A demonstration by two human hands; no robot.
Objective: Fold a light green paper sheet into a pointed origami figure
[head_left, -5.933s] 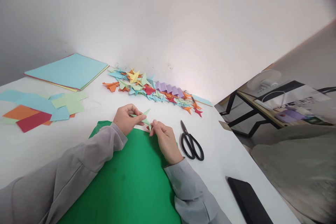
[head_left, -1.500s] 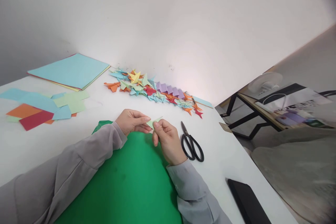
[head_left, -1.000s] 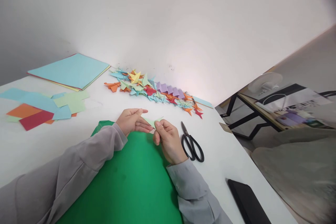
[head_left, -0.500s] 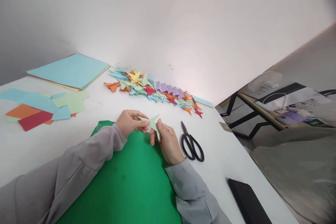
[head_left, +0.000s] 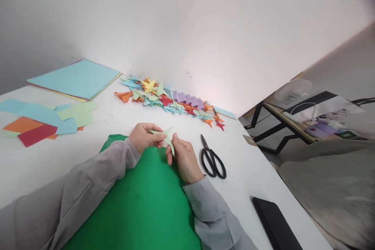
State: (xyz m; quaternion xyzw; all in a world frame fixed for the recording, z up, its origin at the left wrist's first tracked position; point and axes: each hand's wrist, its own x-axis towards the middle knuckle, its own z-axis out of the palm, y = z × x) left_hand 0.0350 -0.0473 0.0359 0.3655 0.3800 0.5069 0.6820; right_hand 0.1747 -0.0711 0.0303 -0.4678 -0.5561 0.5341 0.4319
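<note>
Both hands (head_left: 164, 148) pinch a folded pale-green paper figure (head_left: 166, 138)

Folded piece (head_left: 167, 138): thin pale-green paper, matt, sharply creased. Green sheet (head_left: 140, 203) at the worktop's near edge: smooth matt paper. Worktop (head_left: 240, 164): white, smooth, faint sheen. Scissors (head_left: 213, 161): black all over, handles slightly glossy. Sleeves (head_left: 96, 174): grey cloth, softly wrinkled. Far-edge pile (head_left: 172, 101) and flat stack (head_left: 76, 78): coloured matt paper.
</note>
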